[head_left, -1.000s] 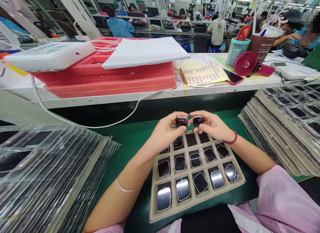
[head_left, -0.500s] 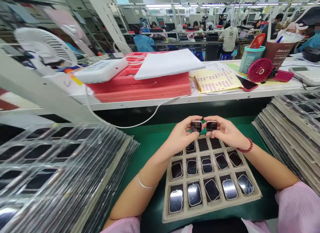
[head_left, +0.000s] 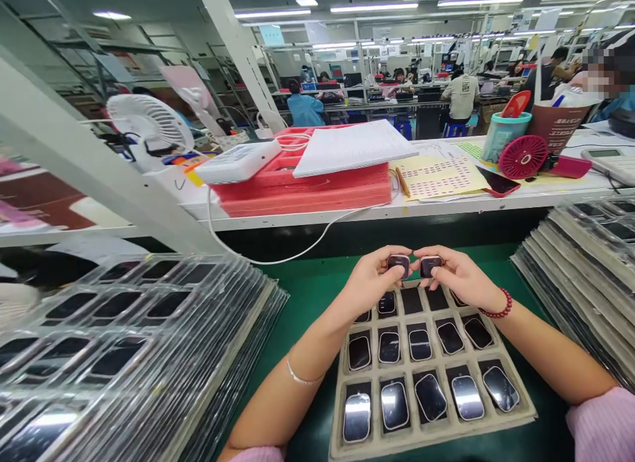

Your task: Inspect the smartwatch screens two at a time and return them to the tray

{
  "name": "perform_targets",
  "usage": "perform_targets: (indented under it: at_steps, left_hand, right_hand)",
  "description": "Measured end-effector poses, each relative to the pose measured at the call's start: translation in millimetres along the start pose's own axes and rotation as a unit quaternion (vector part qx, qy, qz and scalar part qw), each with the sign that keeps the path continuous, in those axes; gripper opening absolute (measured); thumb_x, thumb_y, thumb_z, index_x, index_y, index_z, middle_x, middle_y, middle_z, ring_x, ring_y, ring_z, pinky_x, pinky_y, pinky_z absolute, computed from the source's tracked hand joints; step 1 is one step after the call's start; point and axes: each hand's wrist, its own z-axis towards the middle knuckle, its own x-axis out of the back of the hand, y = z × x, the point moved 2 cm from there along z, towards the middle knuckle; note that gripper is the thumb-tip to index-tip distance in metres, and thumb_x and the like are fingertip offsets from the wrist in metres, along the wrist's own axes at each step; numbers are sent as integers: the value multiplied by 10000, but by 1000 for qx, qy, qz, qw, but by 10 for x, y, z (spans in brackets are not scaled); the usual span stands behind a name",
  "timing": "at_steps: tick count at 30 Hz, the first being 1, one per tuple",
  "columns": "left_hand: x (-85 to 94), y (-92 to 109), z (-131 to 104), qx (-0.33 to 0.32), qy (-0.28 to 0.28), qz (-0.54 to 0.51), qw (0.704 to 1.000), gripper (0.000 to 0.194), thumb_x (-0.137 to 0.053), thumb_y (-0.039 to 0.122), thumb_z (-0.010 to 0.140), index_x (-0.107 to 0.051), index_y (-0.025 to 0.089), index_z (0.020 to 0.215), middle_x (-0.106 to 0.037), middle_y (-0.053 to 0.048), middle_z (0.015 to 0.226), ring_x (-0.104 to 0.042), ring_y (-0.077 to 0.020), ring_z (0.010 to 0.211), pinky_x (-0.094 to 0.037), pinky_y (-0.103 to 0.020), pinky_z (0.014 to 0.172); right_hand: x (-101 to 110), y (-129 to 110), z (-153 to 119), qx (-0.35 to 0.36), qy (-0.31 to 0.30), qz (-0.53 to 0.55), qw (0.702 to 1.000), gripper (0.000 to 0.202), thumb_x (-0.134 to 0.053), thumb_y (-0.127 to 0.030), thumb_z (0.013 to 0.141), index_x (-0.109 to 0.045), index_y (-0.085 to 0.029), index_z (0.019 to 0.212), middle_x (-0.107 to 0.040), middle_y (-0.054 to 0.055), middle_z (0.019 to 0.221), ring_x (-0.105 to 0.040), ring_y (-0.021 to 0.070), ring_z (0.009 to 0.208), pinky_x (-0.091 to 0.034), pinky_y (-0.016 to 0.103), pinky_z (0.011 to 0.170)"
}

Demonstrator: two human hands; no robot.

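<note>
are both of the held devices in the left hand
No, the left hand holds one dark-screened device, while the right hand holds another device.

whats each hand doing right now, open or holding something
Left hand: closed, holding one watch by thumb and fingers.
Right hand: closed, holding another watch likewise.

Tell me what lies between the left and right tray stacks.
The head view shows a beige tray of smartwatches between them; left hand and right hand each hold one near its far side.
</note>
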Motion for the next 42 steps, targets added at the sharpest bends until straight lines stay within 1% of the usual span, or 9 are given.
perform_targets:
  at_steps: [5, 13, 18, 21, 23, 26, 30, 36, 42]
  left_hand:
    - [42, -28, 14, -1, -16, 13, 1000, 592, -594, 88, 690, -566, 152, 1278, -704, -100, 1112, -641, -229, 1043, -520, -344, 885]
    - [37, -71, 14, -40, -29, -10, 999, 672, -562, 42, 652, -575, 155, 1314, -706, -109, 1148, -657, -226, 1030, -500, -342, 918]
    - [17, -170, 42, -45, -42, 9, 998, 677, -659, 102, 703, -567, 169, 1370, -697, -110, 1138, -655, -235, 1005, -519, -337, 873]
    - [64, -207, 76, -54, -40, 13, 998, 694, -668, 106, 705, -562, 188, 1386, -696, -109, 1131, -656, -229, 946, -528, -347, 834]
    - [64, -188, 62, -54, -41, -2, 998, 699, -679, 106, 694, -567, 188, 1379, -696, -114, 1137, -656, -236, 961, -526, -344, 827]
    - [36, -119, 12, -35, -45, -28, 998, 713, -677, 109, 682, -555, 162, 1382, -701, -118, 1130, -659, -242, 1002, -521, -323, 825]
    - [52, -21, -13, -21, -35, -44, 998, 704, -629, 96, 680, -548, 160, 1376, -702, -110, 1161, -658, -233, 1044, -509, -331, 891]
    - [83, 93, -35, 25, -44, -21, 998, 744, -598, 94, 686, -499, 176, 1419, -698, -90, 1152, -672, -194, 935, -531, -323, 869]
    - [62, 132, -58, 25, -40, -17, 999, 721, -674, 146, 706, -505, 165, 1406, -695, -93, 1158, -664, -197, 961, -535, -322, 883]
  right_hand:
    - [14, 60, 11, -2, 16, 2, 1000, 460, -547, -135, 791, -549, -186, 1248, -661, 92, 1138, -710, 159, 841, -583, 246, 652]
    - [-4, 8, -45, -3, 18, -38, 999, 451, -594, -181, 819, -565, -220, 1268, -666, 104, 1182, -713, 198, 876, -617, 296, 714]
    - [203, 417, -93, -15, 19, -87, 996, 467, -648, -324, 882, -571, -332, 1343, -662, 124, 1222, -720, 270, 931, -646, 362, 788]
    - [278, 595, -18, 34, 29, -70, 997, 485, -667, -332, 852, -597, -385, 1329, -674, 146, 1184, -734, 289, 859, -653, 331, 668]
    - [250, 527, -17, 32, 20, -58, 998, 495, -669, -289, 845, -599, -366, 1329, -671, 172, 1178, -733, 291, 870, -644, 325, 668]
    - [142, 236, -55, -3, 7, -33, 999, 478, -656, -232, 858, -577, -295, 1325, -652, 189, 1209, -724, 275, 901, -629, 346, 705]
    - [41, -56, -28, -16, -3, 2, 1000, 464, -623, -182, 831, -530, -230, 1283, -657, 124, 1219, -714, 207, 875, -610, 321, 704]
    - [61, -80, -26, -22, -15, 46, 999, 561, -574, -78, 760, -498, -206, 1301, -655, 98, 1209, -706, 160, 896, -591, 259, 725]
    - [50, -58, -21, -20, -15, 58, 998, 550, -586, -77, 773, -504, -197, 1303, -652, 102, 1212, -708, 156, 888, -594, 253, 723]
